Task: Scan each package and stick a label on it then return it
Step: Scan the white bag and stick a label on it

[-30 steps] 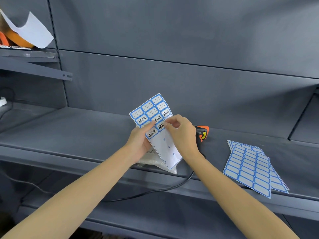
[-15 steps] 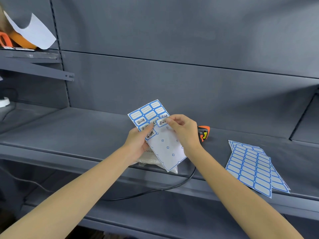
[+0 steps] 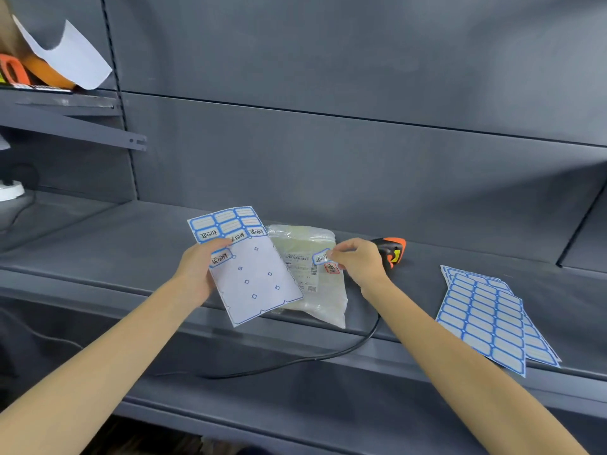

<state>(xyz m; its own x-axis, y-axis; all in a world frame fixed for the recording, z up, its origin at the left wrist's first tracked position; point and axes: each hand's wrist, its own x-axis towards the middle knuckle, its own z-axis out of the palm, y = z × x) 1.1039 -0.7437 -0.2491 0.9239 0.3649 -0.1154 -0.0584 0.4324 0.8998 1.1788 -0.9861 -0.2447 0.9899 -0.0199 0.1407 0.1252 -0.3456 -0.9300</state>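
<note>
The left hand [image 3: 197, 270] holds the label sheet [image 3: 244, 264], thumb curled over its left edge, grip clamped on the paper. The sheet tilts up off the shelf [image 3: 115, 244]; its top rows carry blue-bordered labels, some handwritten, and the lower part is bare backing.

Over to the right hand [image 3: 356, 261]: fingertips pinched together on a single label [image 3: 320, 257], peeled and clear of the sheet, held just above the package [image 3: 308, 274]. That package is a clear plastic bag with pale contents, lying flat on the shelf near its front edge, partly under the sheet's right side. A printed white sticker with a barcode shows on its top face, and a small red-edged tag sits just below the pinched label.

Behind the right hand, an orange and black scanner [image 3: 392, 251] rests on the shelf, its black cable [image 3: 312, 357] looping down over the front lip. Well to the right, a stack of fresh label sheets [image 3: 486, 316] lies fanned out on the same shelf.

Up in the top left corner, on a higher shelf, a white paper [image 3: 72, 57] curls over something orange. At the far left edge, a white round object [image 3: 10, 192] sits on the neighbouring shelf.
</note>
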